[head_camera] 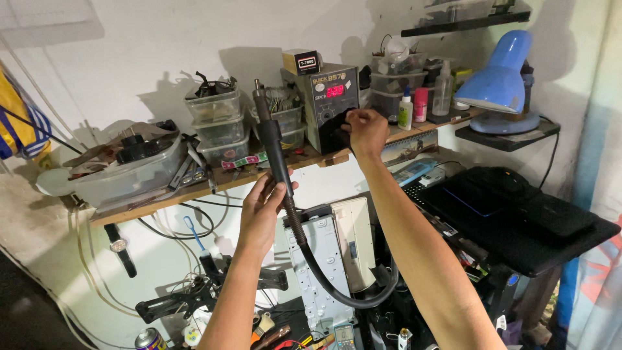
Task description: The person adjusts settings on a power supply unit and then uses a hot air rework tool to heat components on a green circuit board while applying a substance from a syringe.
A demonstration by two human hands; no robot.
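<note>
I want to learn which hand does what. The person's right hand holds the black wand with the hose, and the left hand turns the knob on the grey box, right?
Swapped. The head view shows the left hand holding the black wand, and the right hand at the grey box.

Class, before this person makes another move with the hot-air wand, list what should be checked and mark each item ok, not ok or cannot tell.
1. Left hand grips the hot-air wand firmly: ok.
2. Nozzle points up, away from both hands: ok.
3. Right hand reaches the station front panel: ok.
4. Station display lit: ok.
5. Hose hangs free of snags: cannot tell.
6. Plastic boxes clear of the nozzle: not ok, close behind.
</note>
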